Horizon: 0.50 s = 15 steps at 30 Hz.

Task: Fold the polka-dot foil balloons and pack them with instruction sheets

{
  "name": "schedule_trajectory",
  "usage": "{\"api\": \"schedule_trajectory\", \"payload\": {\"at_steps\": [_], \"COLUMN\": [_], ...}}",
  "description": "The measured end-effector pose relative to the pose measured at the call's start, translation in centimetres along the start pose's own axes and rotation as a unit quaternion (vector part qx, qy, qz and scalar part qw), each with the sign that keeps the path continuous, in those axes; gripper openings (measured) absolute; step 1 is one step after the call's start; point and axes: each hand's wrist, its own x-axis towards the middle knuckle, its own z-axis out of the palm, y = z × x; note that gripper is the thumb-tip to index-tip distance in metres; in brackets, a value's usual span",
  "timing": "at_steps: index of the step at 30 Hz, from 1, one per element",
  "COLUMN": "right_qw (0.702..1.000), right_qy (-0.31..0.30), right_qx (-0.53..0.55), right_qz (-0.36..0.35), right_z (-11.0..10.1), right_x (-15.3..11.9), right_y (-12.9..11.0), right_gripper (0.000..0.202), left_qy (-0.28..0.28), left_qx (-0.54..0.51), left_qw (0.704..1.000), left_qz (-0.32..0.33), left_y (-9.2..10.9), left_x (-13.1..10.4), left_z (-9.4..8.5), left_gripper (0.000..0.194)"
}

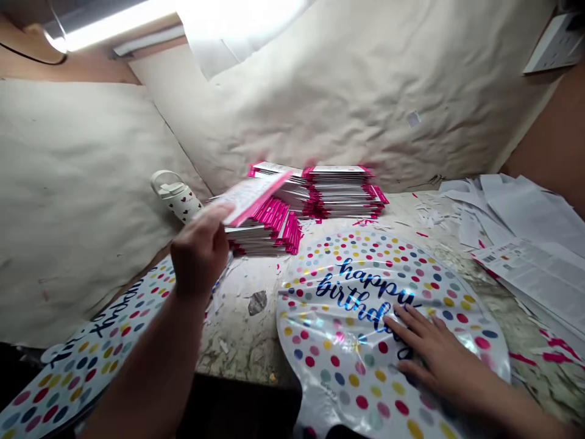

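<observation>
Polka-dot balloon (pixel 336 372): thin plastic-looking film, high gloss, wrinkled, hard light reflections. Lettering on it (pixel 350 296): metallic blue, foil-like, shiny. Second dotted balloon (pixel 116 338): looks like the same film. Raised card (pixel 251 198): paper or card stock; motion blur, can't call the finish. Card stacks (pixel 345 192): same look, flat printed faces. Wall covering (pixel 329 103): paper-like sheet, matt, creased and rippled. Worktop (pixel 242 350): rough-looking, mottled, worn. Loose sheets (pixel 530 210): plain paper, matt, smooth faces. Heart-print cup (pixel 177 198): smooth, material unclear. Socket panel (pixel 553 46): smooth white plastic by the look.
</observation>
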Motion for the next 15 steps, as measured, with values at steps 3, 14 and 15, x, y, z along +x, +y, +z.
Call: {"api": "schedule_trajectory", "payload": {"at_steps": [3,14,15], "right_qw": [0.998,0.994,0.990], "right_qy": [-0.024,-0.085,-0.096], "right_qx": [-0.062,-0.018,-0.010], "right_qz": [0.014,-0.072,-0.098], "right_z": [1.1,-0.2,-0.3], "right_x": [-0.9,-5.1,-5.9], "right_y": [0.1,-0.2,-0.2], "right_gripper": [0.059,0.081,0.088], "left_qy": [-0.116,-0.237,-0.245], "left_qx": [0.134,0.144,0.119], "left_qw": [0.984,0.960,0.961], "left_qz": [0.015,0.034,0.050], "left_y": [-6.3,-4.9,-2.9], "left_x": [4.0,3.0,1.2], "left_z": [2.4,9.8,9.2], "left_gripper": [0.038,0.060,0.059]}}
